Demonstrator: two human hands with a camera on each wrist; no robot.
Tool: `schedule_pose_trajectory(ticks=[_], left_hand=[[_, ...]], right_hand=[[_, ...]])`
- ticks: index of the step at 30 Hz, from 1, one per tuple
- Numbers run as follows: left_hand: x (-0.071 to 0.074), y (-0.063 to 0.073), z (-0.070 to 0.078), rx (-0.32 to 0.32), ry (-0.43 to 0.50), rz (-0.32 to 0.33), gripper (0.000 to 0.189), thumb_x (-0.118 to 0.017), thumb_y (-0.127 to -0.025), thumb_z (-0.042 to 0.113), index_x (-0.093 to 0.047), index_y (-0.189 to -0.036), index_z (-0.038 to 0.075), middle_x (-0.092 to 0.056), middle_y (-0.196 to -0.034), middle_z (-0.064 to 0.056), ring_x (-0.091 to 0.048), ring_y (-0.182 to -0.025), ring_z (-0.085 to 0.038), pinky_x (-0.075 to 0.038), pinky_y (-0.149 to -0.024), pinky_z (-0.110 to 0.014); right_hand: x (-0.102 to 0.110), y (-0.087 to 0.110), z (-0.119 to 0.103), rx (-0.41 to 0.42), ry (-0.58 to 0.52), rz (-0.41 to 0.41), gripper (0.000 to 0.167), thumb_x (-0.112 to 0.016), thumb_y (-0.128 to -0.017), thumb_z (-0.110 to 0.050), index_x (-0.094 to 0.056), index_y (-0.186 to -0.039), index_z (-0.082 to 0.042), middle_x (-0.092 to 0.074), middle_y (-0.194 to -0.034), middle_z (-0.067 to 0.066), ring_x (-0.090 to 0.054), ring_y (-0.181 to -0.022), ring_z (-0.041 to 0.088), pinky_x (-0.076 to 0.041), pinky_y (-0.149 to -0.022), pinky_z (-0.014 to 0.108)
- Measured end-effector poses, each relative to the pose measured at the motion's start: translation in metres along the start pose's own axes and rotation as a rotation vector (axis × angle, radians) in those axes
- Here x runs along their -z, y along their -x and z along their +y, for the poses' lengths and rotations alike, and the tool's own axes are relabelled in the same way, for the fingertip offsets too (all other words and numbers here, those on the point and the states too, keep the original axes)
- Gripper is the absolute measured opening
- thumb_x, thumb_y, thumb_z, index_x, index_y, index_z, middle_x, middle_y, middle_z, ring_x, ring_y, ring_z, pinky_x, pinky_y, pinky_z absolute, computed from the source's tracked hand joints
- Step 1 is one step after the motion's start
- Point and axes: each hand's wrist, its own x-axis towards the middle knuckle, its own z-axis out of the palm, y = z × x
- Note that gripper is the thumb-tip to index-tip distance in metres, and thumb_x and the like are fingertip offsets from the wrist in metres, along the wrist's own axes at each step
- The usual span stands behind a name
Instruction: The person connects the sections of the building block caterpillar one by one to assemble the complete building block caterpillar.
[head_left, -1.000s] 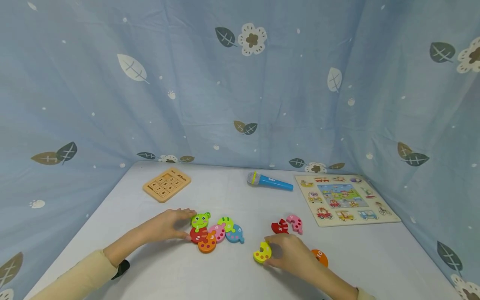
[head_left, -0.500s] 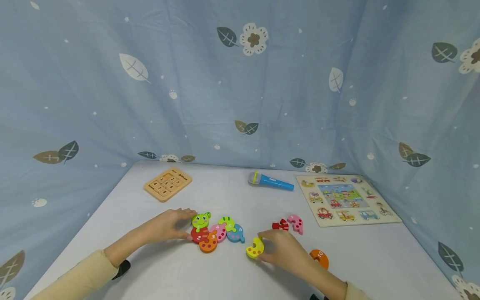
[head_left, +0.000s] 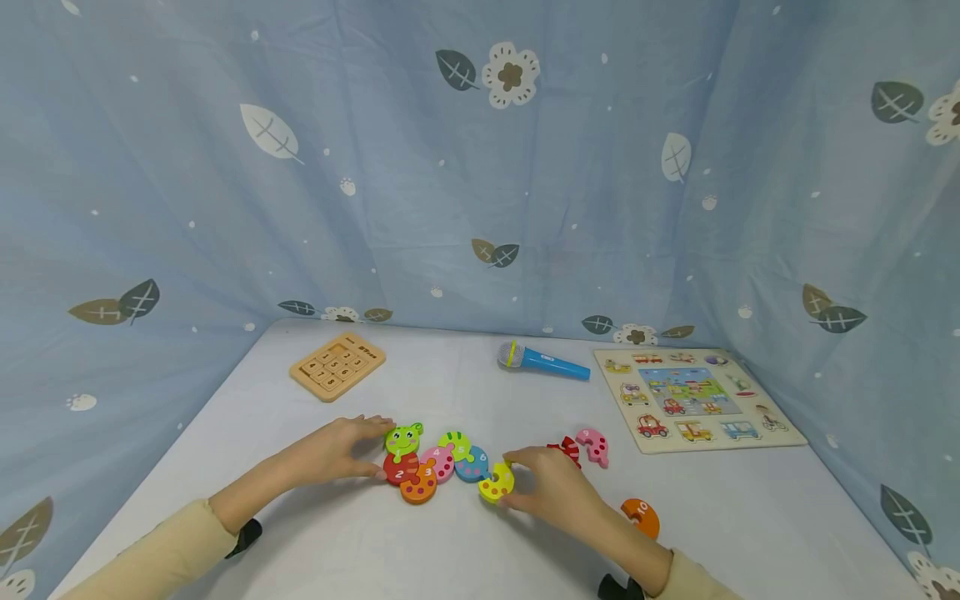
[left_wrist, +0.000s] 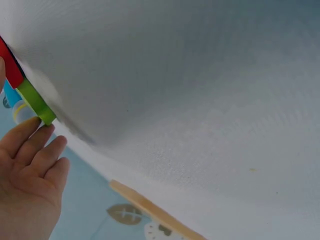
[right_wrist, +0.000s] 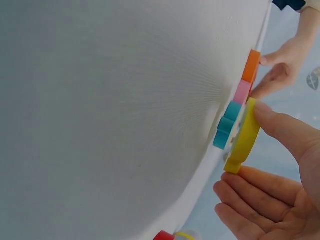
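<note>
Left to right across the worktop [head_left: 420, 558], I see the left hand [head_left: 335, 450], fingers loosely extended, touching the green head [head_left: 403, 440] of a toy caterpillar [head_left: 441, 467]; the caterpillar's blue end piece [head_left: 471, 467]; the yellow piece [head_left: 497, 489] just beside it, contact unclear to me; the right hand [head_left: 551, 492], pinching that yellow piece; then a loose red piece [head_left: 570, 451], a loose pink piece [head_left: 600, 448], a loose orange piece [head_left: 642, 511] and a picture puzzle [head_left: 693, 396].
</note>
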Motion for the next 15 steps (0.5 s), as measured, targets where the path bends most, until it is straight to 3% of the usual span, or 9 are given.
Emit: schedule_pose_trajectory(ticks=[15], left_hand=[[0.0001, 0.0011, 0.0007, 0.011, 0.021, -0.009, 0.08, -0.074, -0.078, 0.049, -0.051, -0.137, 0.001, -0.047, -0.143, -0.015, -0.039, -0.133, -0.039, -0.033, -0.109, -0.054]], right_hand=[[-0.0082, -0.0094, -0.0001, -0.022, -0.009, 0.006, 0.05, -0.086, -0.072, -0.032, -0.072, -0.111, -0.005, -0.07, -0.11, 0.003, -0.064, -0.108, 0.023, -0.055, -0.089, 0.04]])
